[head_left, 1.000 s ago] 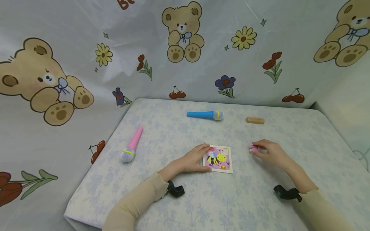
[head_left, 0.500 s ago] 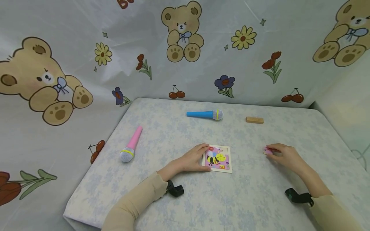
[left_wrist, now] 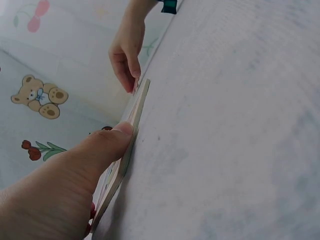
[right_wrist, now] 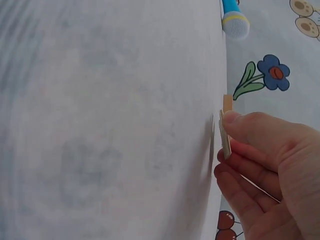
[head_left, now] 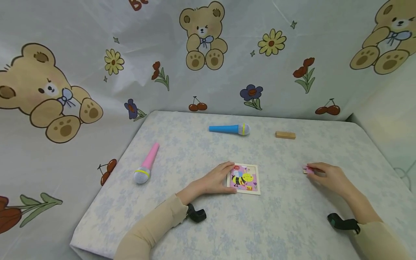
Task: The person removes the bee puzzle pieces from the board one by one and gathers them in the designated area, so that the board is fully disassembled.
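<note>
A square bee jigsaw puzzle (head_left: 243, 179) in a pale wooden frame lies flat on the table, with a pale patch at its upper right. My left hand (head_left: 213, 179) grips its left side, thumb at the near edge and fingers at the far edge. The left wrist view shows the thumb of the left hand (left_wrist: 75, 170) on the frame's edge. Off to the right, my right hand (head_left: 329, 177) pinches a small pink puzzle piece (head_left: 307, 169) between thumb and fingers. In the right wrist view the thin wooden piece (right_wrist: 225, 137) stands edge-on, just off the cloth.
A pink toy microphone (head_left: 147, 163) lies at the left and a blue toy microphone (head_left: 229, 129) at the back. Behind the right hand is a small wooden block (head_left: 285, 135). A bear-print curtain (head_left: 208, 83) hangs behind the cloth-covered table (head_left: 182, 231).
My right hand has moved to the right and slightly nearer, carrying the puzzle piece farther from the framed puzzle. The left hand stays on the frame.
</note>
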Motion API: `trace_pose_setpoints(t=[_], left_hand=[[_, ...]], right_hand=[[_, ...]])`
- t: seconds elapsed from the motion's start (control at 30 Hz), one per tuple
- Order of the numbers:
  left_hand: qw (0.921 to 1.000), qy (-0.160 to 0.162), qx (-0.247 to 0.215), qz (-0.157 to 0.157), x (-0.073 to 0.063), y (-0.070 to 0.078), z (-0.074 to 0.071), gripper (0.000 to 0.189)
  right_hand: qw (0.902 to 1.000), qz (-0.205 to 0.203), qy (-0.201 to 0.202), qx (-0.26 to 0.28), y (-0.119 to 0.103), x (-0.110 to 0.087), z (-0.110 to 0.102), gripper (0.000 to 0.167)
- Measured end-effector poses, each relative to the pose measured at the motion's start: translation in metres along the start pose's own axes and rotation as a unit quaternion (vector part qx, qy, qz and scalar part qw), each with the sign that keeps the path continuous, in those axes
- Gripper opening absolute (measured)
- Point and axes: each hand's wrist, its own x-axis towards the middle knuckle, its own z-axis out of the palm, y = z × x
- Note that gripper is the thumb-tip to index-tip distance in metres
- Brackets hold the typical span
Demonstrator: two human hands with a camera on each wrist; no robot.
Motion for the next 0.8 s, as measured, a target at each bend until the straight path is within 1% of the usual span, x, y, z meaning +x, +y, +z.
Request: trace_pose_setpoints(t=[0.13,0.27,0.5,0.63,0.7,0.8], left_hand=[[1.0000,0.002,0.003,0.000,0.000,0.000,-0.001,0.095],[1.0000,0.001,-0.001,-0.003,-0.001,0.001,-0.001,0.095],[1.0000,-0.001,-0.002,-0.007,0.000,0.002,-0.001,0.095],[1.0000,-0.001,-0.001,-0.006,-0.001,0.002,-0.002,0.095],[1.0000,-0.001,-0.001,-0.005,-0.001,0.002,-0.001,0.095],[1.0000,0.000,0.000,-0.004,0.000,0.002,0.000,0.095]], right_hand=[[1.0000,0.005,0.000,0.002,0.004,-0.002,-0.002,0.036],[0.9999,-0.010,0.007,0.001,0.008,-0.004,-0.002,0.036],[0.9967,-0.055,0.049,-0.034,0.012,-0.005,0.001,0.038],[0.9944,-0.069,0.064,-0.047,0.013,-0.006,0.004,0.038],[0.9945,-0.070,0.064,-0.045,0.013,-0.006,0.005,0.038],[0.9971,-0.049,0.044,-0.040,0.011,-0.006,0.003,0.038]])
